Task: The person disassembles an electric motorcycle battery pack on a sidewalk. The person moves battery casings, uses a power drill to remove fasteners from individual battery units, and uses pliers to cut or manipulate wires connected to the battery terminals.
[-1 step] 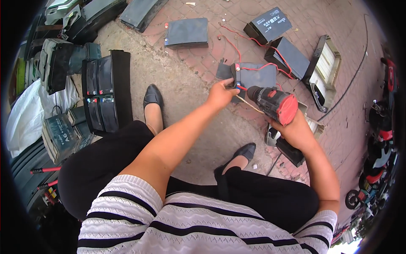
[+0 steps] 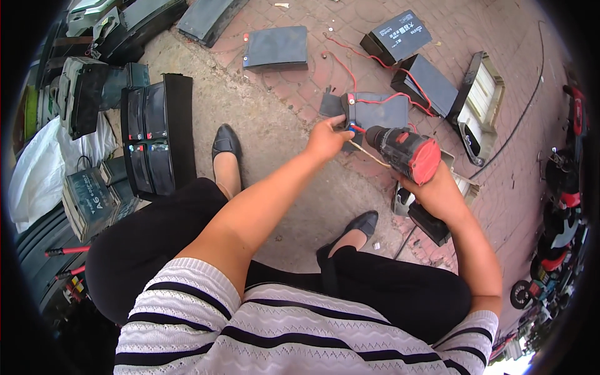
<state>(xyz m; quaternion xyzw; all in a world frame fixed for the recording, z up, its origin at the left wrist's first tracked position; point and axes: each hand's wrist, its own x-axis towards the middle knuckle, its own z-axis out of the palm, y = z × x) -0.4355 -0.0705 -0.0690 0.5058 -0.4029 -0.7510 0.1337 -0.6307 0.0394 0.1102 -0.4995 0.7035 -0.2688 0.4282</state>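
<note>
1. Hardly anything has moved since the earlier frame: both hands and the batteries match it, and any shift of the drill point(image 2: 406, 153) is too slight to be sure of.
2. So the work in hand, as I judge it, is at the same spot, the blue terminal point(image 2: 352, 129) just beyond the left thumb.
3. On the left hand point(image 2: 326, 139), forefinger and thumb are slightly parted at the battery point(image 2: 381, 112); whether they pinch the pale wire point(image 2: 370, 154) beside them, I can't make out.
4. Curled around the drill, the right hand point(image 2: 434, 192) has firm hold of it, though the grip itself is mostly hidden. The chuck points toward the left fingertips.
5. That battery lies just past the left fingertips, a red wire point(image 2: 400, 95) running across it and away to the right.
6. Well left of the left fingers, a black case point(image 2: 181, 115) holds four batteries in two rows.
7. Beyond the right fingers, farther right, a cream-lined case point(image 2: 481, 100) lies hollow side up; no battery shows in it.
8. Another cream-lined case point(image 2: 466, 187) sits behind the right hand, its contents hidden.
</note>
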